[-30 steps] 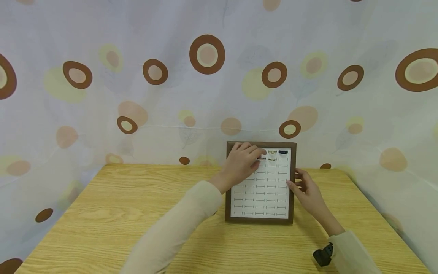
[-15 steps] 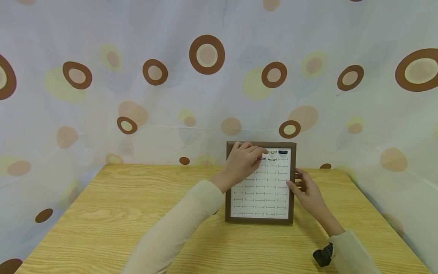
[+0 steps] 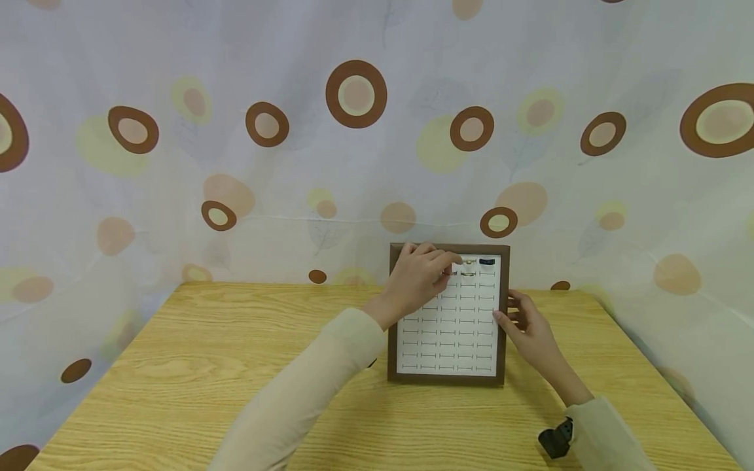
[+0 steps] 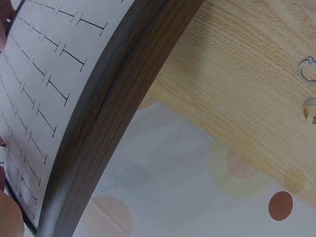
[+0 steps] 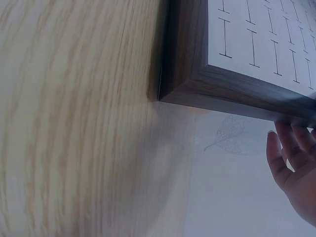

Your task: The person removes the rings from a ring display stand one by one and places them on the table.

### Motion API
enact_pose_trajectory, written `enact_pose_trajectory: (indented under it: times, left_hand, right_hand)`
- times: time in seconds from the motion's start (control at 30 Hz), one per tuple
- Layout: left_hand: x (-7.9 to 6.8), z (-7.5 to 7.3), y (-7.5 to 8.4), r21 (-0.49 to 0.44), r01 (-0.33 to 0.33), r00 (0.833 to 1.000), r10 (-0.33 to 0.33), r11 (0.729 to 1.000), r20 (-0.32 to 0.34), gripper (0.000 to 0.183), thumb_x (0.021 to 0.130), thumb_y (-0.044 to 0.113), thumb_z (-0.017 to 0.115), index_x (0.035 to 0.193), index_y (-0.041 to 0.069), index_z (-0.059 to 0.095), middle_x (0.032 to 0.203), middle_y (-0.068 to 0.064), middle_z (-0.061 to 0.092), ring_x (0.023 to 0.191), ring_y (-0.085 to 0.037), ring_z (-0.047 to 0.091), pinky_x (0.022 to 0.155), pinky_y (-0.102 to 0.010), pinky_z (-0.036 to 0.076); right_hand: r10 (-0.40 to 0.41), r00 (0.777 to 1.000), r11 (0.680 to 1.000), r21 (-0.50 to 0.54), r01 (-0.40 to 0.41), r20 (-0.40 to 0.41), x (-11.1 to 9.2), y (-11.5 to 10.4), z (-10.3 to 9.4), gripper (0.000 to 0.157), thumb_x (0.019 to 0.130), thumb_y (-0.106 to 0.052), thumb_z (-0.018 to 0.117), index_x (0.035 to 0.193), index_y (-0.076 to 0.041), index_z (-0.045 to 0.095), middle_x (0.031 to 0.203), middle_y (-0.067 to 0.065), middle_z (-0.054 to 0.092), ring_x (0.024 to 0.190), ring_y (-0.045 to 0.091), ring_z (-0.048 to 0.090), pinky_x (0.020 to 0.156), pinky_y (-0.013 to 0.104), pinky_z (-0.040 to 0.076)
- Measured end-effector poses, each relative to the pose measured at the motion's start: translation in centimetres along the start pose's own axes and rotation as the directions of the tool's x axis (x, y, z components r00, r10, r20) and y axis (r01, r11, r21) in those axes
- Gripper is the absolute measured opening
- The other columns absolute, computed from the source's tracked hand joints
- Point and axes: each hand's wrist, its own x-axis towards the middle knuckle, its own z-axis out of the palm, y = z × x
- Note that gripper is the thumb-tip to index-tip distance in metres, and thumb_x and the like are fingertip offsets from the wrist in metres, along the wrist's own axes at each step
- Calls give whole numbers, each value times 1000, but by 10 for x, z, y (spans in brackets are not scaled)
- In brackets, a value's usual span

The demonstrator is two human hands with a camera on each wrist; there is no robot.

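Note:
A ring display board (image 3: 448, 333), white with a brown frame and rows of slots, stands upright on the table. At its top left my left hand (image 3: 415, 281) reaches across the front, its index fingertip against the edge of a gold ring (image 3: 469, 261) in the top row. The thumb lies lower, apart from the index finger. A black ring (image 3: 487, 261) sits in the top right slot, and a thin gold ring (image 3: 468, 274) in the second row. My right hand (image 3: 533, 330) grips the right side of the frame, thumb in front and fingers behind. The left hand covers the upper left slots.
On the wooden table (image 3: 235, 366), a silver ring with small stones (image 4: 300, 70) and a wider ring (image 4: 305, 109) lie left of the board in the left wrist view. Patterned cloth (image 3: 318, 163) hangs behind the table. A black strap device (image 3: 556, 439) is at the right cuff.
The left index fingertip has slid slightly right, towards the gold ring in the top row. The right hand and the board hold their place.

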Motion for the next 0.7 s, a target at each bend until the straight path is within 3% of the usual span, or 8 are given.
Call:
enact_pose_trajectory:
  times: [0.4, 0.7]
  left_hand:
    - [1, -7, 0, -57, 11, 1000, -9, 998, 28, 24, 82, 14, 62, 105, 21, 63, 82, 13, 67, 85, -8, 54, 69, -28, 32]
    - [4, -15, 2, -181, 36, 997, -22, 983, 78, 27, 83, 18, 64, 110, 21, 59, 85, 13, 64, 90, -10, 53, 75, -30, 37]
  right_hand:
    - [2, 1000, 1000, -2, -2, -9, 0, 1, 1, 49, 93, -16, 52, 134, 2, 34, 117, 20, 53, 88, -12, 49, 73, 9, 43]
    - [-2, 1000, 1000, 0, 2, -7, 1, 3, 1, 49, 92, -16, 53, 134, 1, 34, 118, 20, 53, 89, -12, 49, 73, 9, 44]
